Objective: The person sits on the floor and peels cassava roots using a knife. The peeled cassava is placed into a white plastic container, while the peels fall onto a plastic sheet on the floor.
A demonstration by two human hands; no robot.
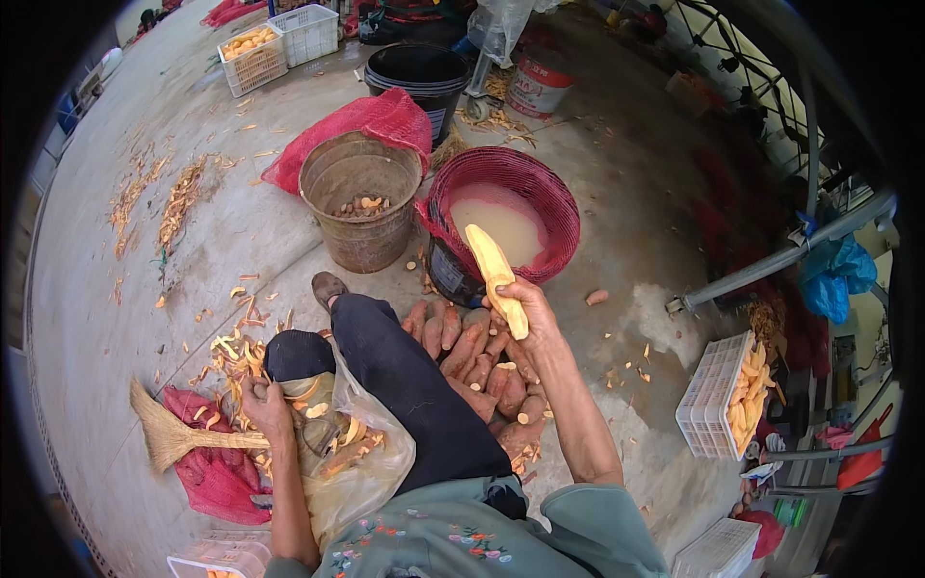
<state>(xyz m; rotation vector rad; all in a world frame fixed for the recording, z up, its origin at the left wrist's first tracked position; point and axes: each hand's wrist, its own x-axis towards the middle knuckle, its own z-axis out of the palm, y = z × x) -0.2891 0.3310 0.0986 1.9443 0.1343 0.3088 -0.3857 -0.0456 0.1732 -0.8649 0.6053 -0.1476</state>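
Note:
My right hand [531, 311] grips a long peeled sweet potato [493, 271], pale yellow. Its far end is over the near rim of a tub lined with red mesh [553, 264], which holds cloudy liquid. Below that hand lies a heap of unpeeled sweet potatoes [480, 361], several with cut ends. My left hand [267, 408] is curled beside my knee, above scattered peelings [235, 357]; whether it holds anything is hidden. A plastic sheet [376, 462] with peels on it covers my lap.
A straw broom [170, 430] and red mesh sack [224, 484] lie at left. Ahead stands a worn bucket [361, 242] with small pieces inside. White crates of peeled sweet potatoes stand right [712, 397] and far left [253, 68]. A metal pole [780, 253] slants at right.

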